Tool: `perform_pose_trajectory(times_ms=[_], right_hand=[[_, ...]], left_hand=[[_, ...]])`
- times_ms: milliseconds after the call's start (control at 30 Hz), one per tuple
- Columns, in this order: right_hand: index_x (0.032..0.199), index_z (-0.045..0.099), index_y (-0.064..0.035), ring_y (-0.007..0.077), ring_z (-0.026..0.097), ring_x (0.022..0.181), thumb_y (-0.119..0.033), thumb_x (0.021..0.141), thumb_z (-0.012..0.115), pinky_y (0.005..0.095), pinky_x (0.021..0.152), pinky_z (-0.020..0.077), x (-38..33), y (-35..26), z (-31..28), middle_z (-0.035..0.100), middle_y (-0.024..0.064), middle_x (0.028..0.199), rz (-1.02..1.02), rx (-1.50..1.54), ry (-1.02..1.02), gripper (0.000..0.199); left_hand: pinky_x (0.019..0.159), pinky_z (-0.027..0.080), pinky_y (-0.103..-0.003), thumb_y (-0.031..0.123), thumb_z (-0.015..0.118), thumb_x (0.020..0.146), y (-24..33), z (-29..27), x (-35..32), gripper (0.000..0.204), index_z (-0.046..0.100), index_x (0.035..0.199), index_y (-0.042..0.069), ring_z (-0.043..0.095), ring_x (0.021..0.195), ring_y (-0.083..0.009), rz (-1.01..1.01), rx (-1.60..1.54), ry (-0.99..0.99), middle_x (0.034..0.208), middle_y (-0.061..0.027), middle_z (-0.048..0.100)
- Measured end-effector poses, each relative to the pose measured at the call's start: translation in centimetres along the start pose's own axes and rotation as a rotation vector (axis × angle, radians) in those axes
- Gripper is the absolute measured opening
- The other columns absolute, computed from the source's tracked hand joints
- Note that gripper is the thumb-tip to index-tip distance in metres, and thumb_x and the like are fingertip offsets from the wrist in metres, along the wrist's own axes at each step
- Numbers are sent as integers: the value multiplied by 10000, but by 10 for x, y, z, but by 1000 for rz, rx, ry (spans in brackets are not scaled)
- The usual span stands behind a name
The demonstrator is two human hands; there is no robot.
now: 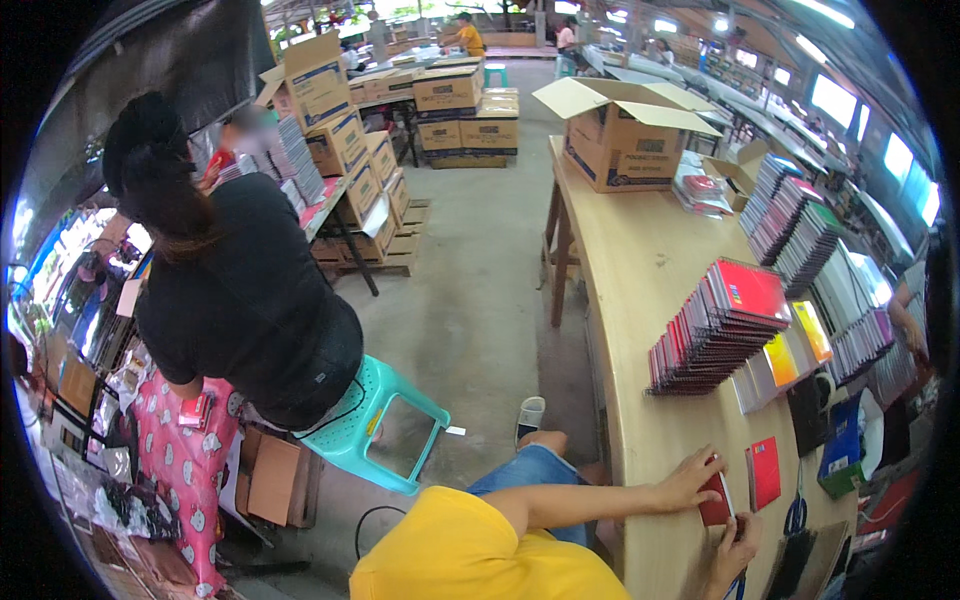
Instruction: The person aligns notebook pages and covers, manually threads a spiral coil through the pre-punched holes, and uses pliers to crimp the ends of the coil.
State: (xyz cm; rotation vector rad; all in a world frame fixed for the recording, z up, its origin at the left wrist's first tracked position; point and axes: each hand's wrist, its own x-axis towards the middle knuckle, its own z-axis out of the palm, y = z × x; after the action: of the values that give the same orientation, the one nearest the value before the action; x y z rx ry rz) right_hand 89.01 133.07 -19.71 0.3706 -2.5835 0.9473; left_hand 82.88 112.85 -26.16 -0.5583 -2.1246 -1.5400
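A small red notebook point(713, 505) lies at the near part of the wooden table, between my two hands. My left hand point(688, 482) has its thumb and fingers closed at its upper left edge. My right hand point(738, 548) is curled with its fingertips at the lower right corner, beside a narrow white edge. Something blue shows below that hand, too little of it to name. A second red notebook point(763, 473) lies flat just right of the first. Beyond them rises a tall stack of red spiral notebooks point(715, 325).
Farther back on the table point(640, 270) are an open cardboard box point(625, 145) and more notebook stacks point(800, 220). Blue-handled scissors point(796, 515) lie to the right, near a blue-green box point(845, 450). At left, a person in black point(245, 280) sits on a turquoise stool point(375, 420).
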Motion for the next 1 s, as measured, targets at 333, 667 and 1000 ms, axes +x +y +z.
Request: perform_pose_trajectory(times_ms=[333,667,1000], right_hand=[[971,627,3,377,584,893,-115,849,690,426,795,473,0,-63,-13,608,190,879,171,-160,-2,181],[1380,575,-103,381,441,1370,-428,837,738,484,1125,365,12,-36,-24,487,203,1464,184,-202,-302,653],[1322,644,-172,374,506,1299,-232,762,783,433,1075,428,-11,37,-80,450,228,1472,230,-264,-386,580]], left_hand=[[887,462,-466,345,777,820,9,9,0,462,555,1116,67,541,1015,-397,27,-28,-69,1114,-200,512],[874,460,-466,141,818,777,22,-22,11,427,540,1080,27,506,1022,-400,-19,-79,-244,1104,-216,479],[826,437,-443,126,815,766,34,-24,27,456,501,1073,1,487,957,-376,-58,-104,-354,1022,-183,470]])
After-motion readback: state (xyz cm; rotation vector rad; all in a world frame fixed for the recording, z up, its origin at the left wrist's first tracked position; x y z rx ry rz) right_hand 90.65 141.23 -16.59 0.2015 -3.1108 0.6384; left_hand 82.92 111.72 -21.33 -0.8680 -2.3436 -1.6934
